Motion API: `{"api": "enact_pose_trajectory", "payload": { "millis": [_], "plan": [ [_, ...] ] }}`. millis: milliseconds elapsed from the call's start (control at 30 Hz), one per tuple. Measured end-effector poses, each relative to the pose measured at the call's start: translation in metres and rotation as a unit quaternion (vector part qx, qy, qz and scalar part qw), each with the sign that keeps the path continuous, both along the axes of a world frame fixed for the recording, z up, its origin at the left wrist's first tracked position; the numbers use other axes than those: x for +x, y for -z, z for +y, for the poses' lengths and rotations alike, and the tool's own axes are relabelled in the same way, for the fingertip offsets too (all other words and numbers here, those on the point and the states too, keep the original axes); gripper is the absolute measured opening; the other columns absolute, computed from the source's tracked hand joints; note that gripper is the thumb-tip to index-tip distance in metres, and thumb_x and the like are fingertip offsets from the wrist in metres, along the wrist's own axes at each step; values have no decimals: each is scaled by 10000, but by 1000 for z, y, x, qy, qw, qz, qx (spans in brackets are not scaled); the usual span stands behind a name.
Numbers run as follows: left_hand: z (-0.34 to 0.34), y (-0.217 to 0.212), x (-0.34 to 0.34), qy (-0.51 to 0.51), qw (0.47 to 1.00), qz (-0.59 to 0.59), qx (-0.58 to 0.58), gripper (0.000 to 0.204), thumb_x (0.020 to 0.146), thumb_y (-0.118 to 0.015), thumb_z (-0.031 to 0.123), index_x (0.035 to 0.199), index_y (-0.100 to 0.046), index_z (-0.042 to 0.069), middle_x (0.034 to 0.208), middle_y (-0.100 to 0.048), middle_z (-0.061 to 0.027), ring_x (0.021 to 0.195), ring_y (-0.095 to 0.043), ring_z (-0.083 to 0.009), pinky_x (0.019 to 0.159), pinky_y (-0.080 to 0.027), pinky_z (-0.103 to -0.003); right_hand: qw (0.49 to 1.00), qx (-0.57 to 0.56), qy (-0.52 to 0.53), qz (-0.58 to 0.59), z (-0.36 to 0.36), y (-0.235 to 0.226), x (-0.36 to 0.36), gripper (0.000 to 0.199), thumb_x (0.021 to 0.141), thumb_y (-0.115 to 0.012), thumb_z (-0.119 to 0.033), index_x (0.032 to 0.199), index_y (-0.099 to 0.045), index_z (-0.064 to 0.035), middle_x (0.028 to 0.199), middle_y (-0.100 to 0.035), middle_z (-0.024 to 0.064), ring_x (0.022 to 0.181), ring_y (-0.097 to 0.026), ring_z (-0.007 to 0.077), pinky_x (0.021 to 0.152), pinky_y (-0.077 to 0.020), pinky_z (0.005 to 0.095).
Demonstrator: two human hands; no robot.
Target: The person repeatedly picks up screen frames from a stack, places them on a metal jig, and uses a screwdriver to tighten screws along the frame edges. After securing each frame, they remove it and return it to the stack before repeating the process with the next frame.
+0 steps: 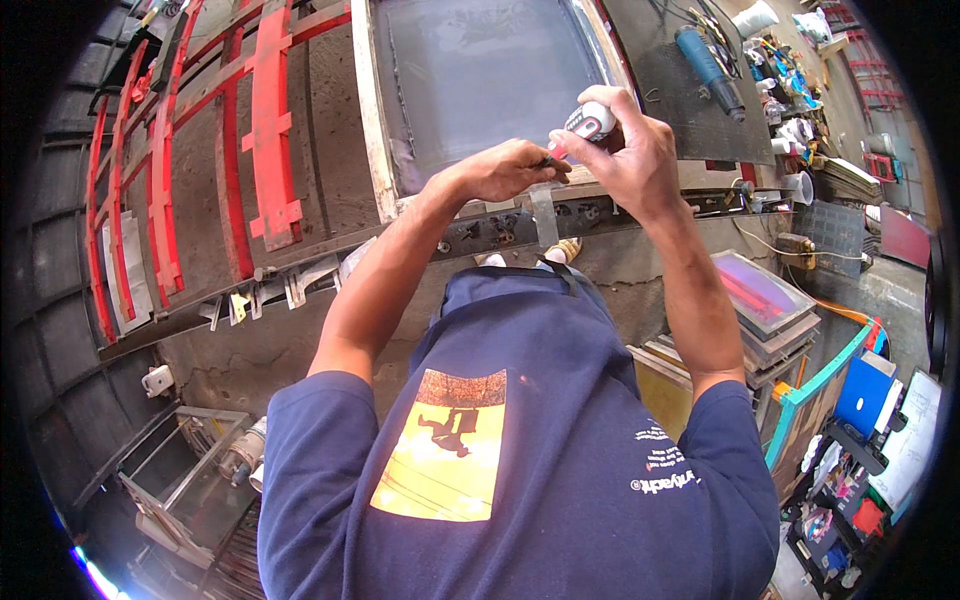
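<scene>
A wooden-framed screen (376, 110) with a smooth grey panel lies on the bench in front of me. Over its near edge, my right hand (640, 150) grips a small white bottle (597, 118), tilted so that its reddish tip points down and left. My left hand (505, 172) is beside that tip, palm down, with its fingers drawn together; what they pinch, if anything, is hidden. Just below these fingers a pale translucent strip (544, 216) hangs over the bench edge. I cannot tell whether the fingers hold it.
Red metal racks (270, 130) stand at the left. A blue cylindrical power tool (708, 72) with a dark cable rests on a dark board at the right. Stacked frames (765, 300) are beside my right arm. A glass-sided frame box (185, 480) sits at the lower left.
</scene>
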State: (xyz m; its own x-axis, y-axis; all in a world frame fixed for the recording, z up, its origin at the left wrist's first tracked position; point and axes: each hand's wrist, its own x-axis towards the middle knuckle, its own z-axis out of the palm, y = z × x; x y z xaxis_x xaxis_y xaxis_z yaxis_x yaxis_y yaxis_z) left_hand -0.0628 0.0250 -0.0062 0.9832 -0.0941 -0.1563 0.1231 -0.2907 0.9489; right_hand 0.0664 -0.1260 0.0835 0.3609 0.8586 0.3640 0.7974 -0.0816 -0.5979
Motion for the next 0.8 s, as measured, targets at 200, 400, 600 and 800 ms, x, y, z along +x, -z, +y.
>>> {"api": "enact_pose_trajectory", "payload": {
  "millis": [200,400,600,800],
  "plan": [
    [-2,5,1,-2,1000,-18,-11,314,1040,-509,148,1272,-652,-10,1199,-713,-168,1151,-652,-275,1034,-484,-405,999,48,15,-4,2,7,3,451,798,-849,-371,1066,-611,-96,714,-690,85,652,-718,256,592,-551,369],
    [0,15,5,25,1000,1,18,367,1009,-553,176,1329,-610,5,1264,-676,-188,1193,-623,-295,1047,-465,-406,997,-41,0,-67,-2,-8,3,413,867,-756,-465,970,-607,-94,665,-677,84,634,-710,279,578,-543,386],
    [27,-10,-18,22,998,-13,51,625,822,-660,96,1426,-522,16,1373,-611,-206,1286,-570,-325,1098,-434,-415,983,-87,-77,-139,0,-31,-4,364,953,-618,-455,962,-601,-92,628,-664,103,600,-701,305,557,-535,426],
    [42,-43,-39,-57,995,-84,-4,530,904,-660,128,1409,-540,19,1304,-657,-173,1227,-606,-287,1056,-458,-385,940,-107,-282,-157,17,-41,-7,298,885,-682,-300,1069,-588,-84,991,-653,115,941,-666,280,779,-537,414]
  ]
}}
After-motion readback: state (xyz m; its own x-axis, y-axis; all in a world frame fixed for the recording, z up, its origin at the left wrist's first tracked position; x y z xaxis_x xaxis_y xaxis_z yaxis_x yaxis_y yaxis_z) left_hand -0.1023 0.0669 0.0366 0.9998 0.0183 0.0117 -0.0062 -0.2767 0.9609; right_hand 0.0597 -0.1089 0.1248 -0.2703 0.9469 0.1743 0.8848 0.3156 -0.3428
